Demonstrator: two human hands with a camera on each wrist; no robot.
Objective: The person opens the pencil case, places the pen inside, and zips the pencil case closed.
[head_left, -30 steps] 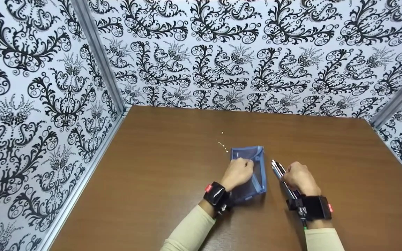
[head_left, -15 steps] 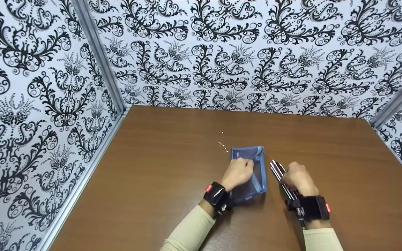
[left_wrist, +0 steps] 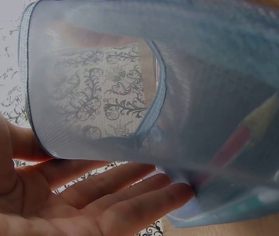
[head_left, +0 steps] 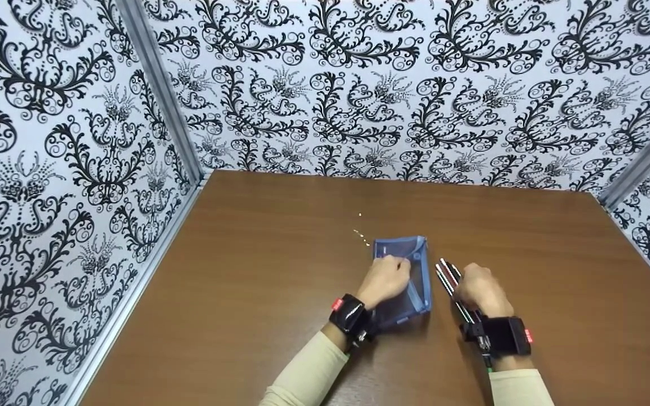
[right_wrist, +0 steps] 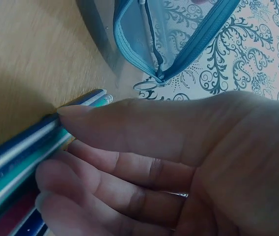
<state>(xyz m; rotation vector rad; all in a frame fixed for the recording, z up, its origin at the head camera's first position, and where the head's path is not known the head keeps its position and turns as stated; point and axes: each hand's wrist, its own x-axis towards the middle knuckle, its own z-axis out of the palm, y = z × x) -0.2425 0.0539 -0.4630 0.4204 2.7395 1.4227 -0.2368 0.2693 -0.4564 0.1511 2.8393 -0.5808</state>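
Observation:
My left hand (head_left: pixel 386 279) grips a blue see-through mesh zip pouch (head_left: pixel 423 276) by its left side, held tilted above the table. In the right wrist view the pouch's zip mouth (right_wrist: pixel 125 46) gapes, with a ring pull (right_wrist: pixel 149 85) at its end. To the right of it, my right hand (head_left: pixel 484 292) pinches a bundle of several pencils (head_left: pixel 447 276) between thumb and fingers, their far ends pointing forward. Blue, green and red barrels show in the right wrist view. Through the mesh, the left wrist view shows a sharpened red pencil (left_wrist: pixel 235 145).
A brown wooden table (head_left: pixel 257 254) lies under both hands. Small white specks (head_left: pixel 361 235) show on it just beyond the pouch. Patterned black-and-white panels (head_left: pixel 359 101) with grey metal posts (head_left: pixel 158 79) stand at the back and sides.
The right hand has shifted very slightly left, and the pencil ends have turned and spread a little in its fingers. The left hand and the pouch have kept their place.

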